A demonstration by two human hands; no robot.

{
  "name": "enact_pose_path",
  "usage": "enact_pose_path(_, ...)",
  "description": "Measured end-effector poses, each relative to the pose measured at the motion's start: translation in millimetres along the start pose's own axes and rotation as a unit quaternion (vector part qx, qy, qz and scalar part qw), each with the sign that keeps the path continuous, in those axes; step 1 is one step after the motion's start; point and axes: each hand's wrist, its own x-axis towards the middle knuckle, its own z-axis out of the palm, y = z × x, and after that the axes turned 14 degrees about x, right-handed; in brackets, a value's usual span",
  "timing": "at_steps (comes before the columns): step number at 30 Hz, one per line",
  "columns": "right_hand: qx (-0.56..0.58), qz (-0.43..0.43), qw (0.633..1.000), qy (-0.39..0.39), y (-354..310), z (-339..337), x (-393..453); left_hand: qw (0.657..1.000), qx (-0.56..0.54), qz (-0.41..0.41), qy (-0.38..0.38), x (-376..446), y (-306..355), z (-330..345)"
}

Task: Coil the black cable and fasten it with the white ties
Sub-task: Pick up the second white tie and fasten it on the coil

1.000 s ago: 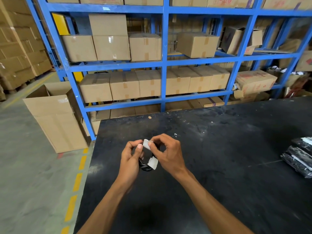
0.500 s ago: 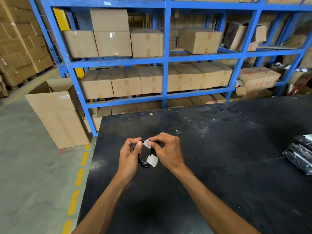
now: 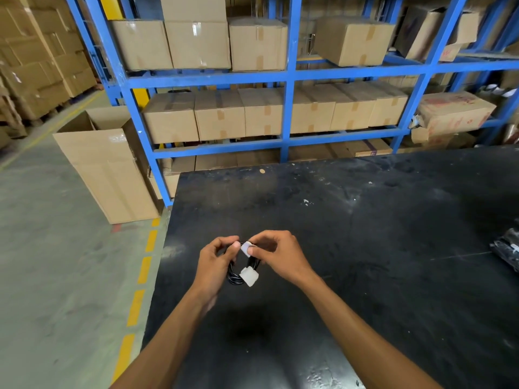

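A small coil of black cable (image 3: 235,276) hangs between my hands above the black table (image 3: 365,248). A white connector (image 3: 249,276) sits at the coil's lower side. A white tie (image 3: 246,248) wraps the top of the coil. My left hand (image 3: 214,263) grips the coil's left side. The thumb and fingers of my right hand (image 3: 278,255) pinch the white tie against the cable. Most of the coil is hidden behind my fingers.
Black bagged packs (image 3: 508,249) lie at the table's right edge. Blue shelving (image 3: 286,77) full of cardboard boxes stands behind the table. An open cardboard box (image 3: 104,164) stands on the floor at the left, next to a yellow dashed line (image 3: 140,279).
My hands have stayed together on the coil while the view shifted slightly. My right fingers have pressed the white tie closer around the top of the coil.
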Motion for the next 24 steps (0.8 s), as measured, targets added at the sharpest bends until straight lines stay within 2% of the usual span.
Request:
enact_pose_path(4,-0.014,0.031,0.999,0.006,24.3,7.8,-3.0,0.999,0.000,-0.040,-0.031,0.6,-26.6,-6.4)
enact_pose_path(7,-0.009,0.067,0.997,0.041,50.1,14.7,-8.5,0.995,0.021,-0.091,-0.033,-0.5,-47.2,-7.8)
enact_pose_path(10,-0.014,0.104,0.990,0.089,81.3,20.6,-18.4,0.981,0.062,-0.181,-0.045,-8.1,-72.4,-5.5)
enact_pose_path(14,-0.016,0.157,0.980,0.120,118.8,30.2,-35.7,0.957,0.057,-0.278,-0.061,-22.3,-108.8,2.4)
enact_pose_path(19,-0.020,0.232,0.967,0.104,156.6,45.6,-54.8,0.942,0.099,-0.320,-0.008,-30.8,-139.4,9.3)
enact_pose_path(24,-0.043,0.295,0.952,0.072,179.5,52.7,-70.2,0.930,0.167,-0.322,-0.053,-47.5,-148.5,11.7)
